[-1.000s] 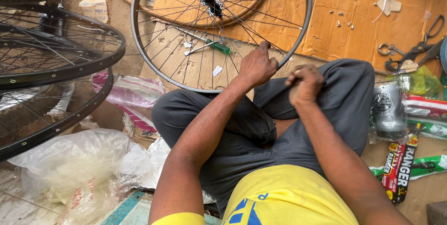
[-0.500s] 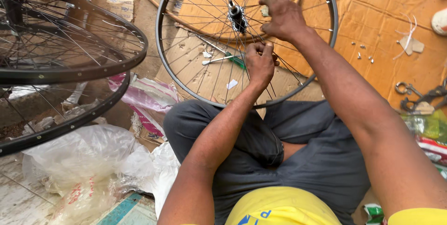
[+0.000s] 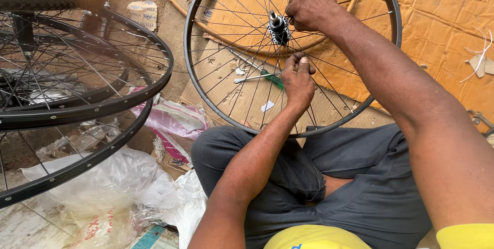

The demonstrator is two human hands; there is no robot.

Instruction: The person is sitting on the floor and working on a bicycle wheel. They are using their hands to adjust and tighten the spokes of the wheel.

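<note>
Both hands on spoked wheel [image 3: 206,81]: right hand [image 3: 311,7] at hub [image 3: 278,26], left hand [image 3: 297,80] below.

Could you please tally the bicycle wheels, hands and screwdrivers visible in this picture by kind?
Spoked bicycle wheels: 3, one at the hands, two stacked on the left
Hands: 2, left hand and right hand
Green-handled screwdrivers: 1
Total: 6

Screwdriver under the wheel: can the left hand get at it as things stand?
Probably not directly. The screwdriver lies on the cardboard beneath the wheel, and the spokes cross above it. The left hand is on the near side of those spokes, so the wheel would likely need lifting first.
</note>
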